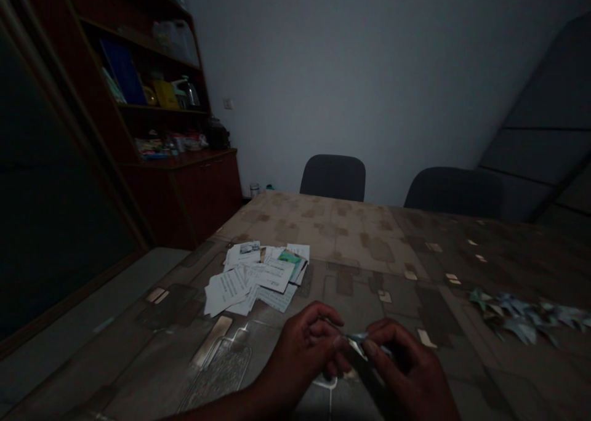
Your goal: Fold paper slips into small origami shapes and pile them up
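Observation:
Both hands are close together above the near part of the table. Between them is a small piece of folded paper [357,340], pale and mostly covered by fingers. My right hand [409,365] pinches it between thumb and forefinger. The thumb and curled fingers of my left hand [314,341] close on its left end. Ahead and to the left lies a loose pile of printed paper cards [265,276], mostly white, one with a green picture. Off to the right sits a cluster of folded paper pieces [521,316] with pointed tips.
A patterned cloth covers the table [337,224]. Two dark chairs [333,178] stand along its far side against a pale wall. A reddish-brown cabinet [194,187] with loaded shelves is at the left. The room is dim.

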A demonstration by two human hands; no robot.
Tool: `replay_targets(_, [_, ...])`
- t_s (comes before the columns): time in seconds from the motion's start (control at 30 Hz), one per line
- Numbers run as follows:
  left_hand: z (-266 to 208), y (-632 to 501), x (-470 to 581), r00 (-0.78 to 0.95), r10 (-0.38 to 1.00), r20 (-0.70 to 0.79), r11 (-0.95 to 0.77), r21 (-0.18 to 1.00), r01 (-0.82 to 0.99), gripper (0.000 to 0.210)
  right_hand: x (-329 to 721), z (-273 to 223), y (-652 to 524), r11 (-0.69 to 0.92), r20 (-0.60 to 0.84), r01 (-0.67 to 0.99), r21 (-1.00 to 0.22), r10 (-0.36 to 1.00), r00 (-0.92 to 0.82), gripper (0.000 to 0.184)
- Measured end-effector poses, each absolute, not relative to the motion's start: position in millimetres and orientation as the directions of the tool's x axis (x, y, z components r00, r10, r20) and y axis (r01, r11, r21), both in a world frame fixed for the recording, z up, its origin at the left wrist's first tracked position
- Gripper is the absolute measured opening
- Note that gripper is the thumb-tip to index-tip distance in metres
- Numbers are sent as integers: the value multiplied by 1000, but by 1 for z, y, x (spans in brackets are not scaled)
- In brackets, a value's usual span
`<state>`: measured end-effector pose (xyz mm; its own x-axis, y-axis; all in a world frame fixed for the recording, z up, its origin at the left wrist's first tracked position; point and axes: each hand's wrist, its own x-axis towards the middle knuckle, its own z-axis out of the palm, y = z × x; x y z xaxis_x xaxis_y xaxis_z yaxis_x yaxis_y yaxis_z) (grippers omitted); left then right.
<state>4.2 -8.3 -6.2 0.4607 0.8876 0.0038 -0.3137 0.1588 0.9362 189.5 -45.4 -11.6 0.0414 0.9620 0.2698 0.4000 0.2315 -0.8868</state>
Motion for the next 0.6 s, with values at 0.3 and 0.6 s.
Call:
replay_targets(0.3, [-7, -6, 6, 426, 903, -62, 178, 955, -238, 17, 187, -5, -48, 421, 454, 526, -739, 888, -73, 15])
replay_targets(0.6, [1, -3, 3, 352, 929, -111, 184, 966, -181, 15, 191, -2, -47, 413, 491, 547, -729, 871, -3, 16])
